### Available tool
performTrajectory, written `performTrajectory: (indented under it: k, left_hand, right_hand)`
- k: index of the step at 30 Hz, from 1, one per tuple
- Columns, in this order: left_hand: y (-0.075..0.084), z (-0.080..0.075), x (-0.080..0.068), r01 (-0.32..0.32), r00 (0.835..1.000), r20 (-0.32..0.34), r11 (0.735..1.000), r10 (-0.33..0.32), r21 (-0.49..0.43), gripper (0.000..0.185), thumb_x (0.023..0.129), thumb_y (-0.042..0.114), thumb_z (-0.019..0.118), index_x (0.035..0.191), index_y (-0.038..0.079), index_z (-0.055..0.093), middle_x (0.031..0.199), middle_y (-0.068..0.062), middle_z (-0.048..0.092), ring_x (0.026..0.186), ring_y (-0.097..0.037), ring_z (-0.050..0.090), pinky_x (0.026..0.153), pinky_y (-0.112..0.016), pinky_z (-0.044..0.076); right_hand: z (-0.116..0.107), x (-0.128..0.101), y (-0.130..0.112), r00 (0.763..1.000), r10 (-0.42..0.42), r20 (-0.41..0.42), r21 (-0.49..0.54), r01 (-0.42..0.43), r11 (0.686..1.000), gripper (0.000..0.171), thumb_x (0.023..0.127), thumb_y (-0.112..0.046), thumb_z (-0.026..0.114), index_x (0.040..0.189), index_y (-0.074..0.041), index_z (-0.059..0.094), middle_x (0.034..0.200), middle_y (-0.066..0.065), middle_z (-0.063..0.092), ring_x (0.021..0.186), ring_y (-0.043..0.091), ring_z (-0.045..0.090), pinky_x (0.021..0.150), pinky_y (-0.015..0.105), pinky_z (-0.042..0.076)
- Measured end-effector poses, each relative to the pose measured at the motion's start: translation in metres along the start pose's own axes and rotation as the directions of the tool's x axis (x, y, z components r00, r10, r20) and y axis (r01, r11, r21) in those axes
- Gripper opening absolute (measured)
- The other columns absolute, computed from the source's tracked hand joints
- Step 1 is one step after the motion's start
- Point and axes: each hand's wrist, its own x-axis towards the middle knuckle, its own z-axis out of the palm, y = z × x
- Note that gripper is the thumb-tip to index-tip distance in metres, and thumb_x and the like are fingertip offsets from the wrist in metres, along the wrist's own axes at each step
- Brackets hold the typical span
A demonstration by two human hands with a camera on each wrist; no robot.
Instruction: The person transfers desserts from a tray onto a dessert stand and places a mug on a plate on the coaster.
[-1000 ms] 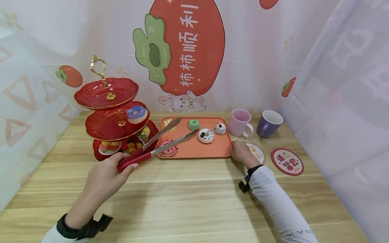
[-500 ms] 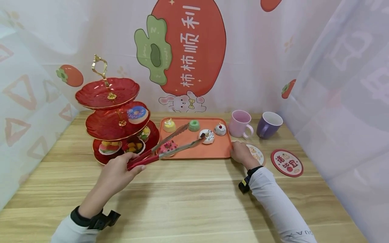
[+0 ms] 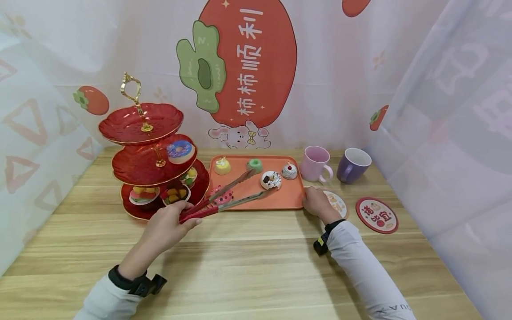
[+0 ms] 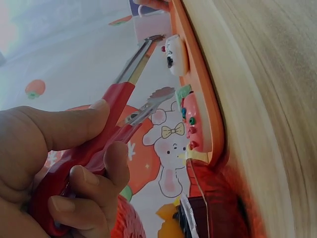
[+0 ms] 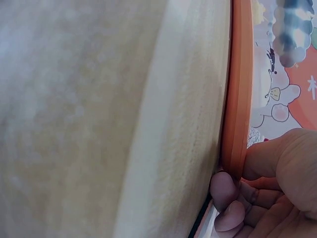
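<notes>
My left hand [image 3: 185,218] grips the red handles of metal tongs [image 3: 236,190]. Their arms are spread, the tips hanging over the orange tray [image 3: 286,201] beside a white chocolate-striped donut [image 3: 271,179] and above a pink donut [image 3: 221,195]. In the left wrist view my fingers [image 4: 89,183] curl round the tongs [image 4: 133,89], with the white donut [image 4: 176,54] past the tips. My right hand [image 3: 311,201] holds the tray's front right corner. The right wrist view shows its fingers [image 5: 225,191] hooked under the rim [image 5: 238,99].
A yellow cake [image 3: 222,166], a green donut [image 3: 254,165] and a cherry cupcake [image 3: 290,170] also sit on the tray. A red three-tier stand [image 3: 132,166] with sweets stands left. A pink mug [image 3: 315,163], a purple mug [image 3: 353,165] and a round coaster [image 3: 377,215] lie right.
My left hand has carried the tongs to the right, so the tips went from the tray's left part to beside the white donut. The right hand has stayed on the tray.
</notes>
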Motion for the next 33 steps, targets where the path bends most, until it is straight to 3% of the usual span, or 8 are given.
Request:
performTrajectory:
  k: [16, 33]
  left_hand:
    - [0.005, 0.014, 0.019, 0.019, 0.999, 0.031, 1.0, -0.019, 0.012, 0.04, 0.082, 0.028, 0.073, 0.109, 0.001, 0.061, 0.074, -0.004, 0.054, 0.062, -0.019, 0.046, 0.051, -0.031, 0.034]
    - [0.006, 0.027, 0.029, -0.014, 1.0, -0.008, 0.999, 0.014, 0.052, 0.028, 0.08, 0.027, 0.075, 0.089, 0.005, 0.06, 0.067, -0.003, 0.05, 0.058, -0.02, 0.044, 0.051, -0.031, 0.031]
  right_hand:
    - [-0.003, -0.001, -0.002, 1.0, 0.027, 0.014, -0.018, -0.027, 0.999, 0.01, 0.084, -0.001, 0.052, 0.078, -0.001, 0.059, 0.076, 0.014, 0.06, 0.073, 0.032, 0.058, 0.063, 0.043, 0.044]
    - [0.001, 0.0, -0.002, 1.0, 0.025, 0.015, -0.02, -0.024, 1.0, 0.009, 0.084, -0.001, 0.052, 0.079, -0.001, 0.06, 0.075, 0.014, 0.059, 0.072, 0.032, 0.057, 0.063, 0.042, 0.043]
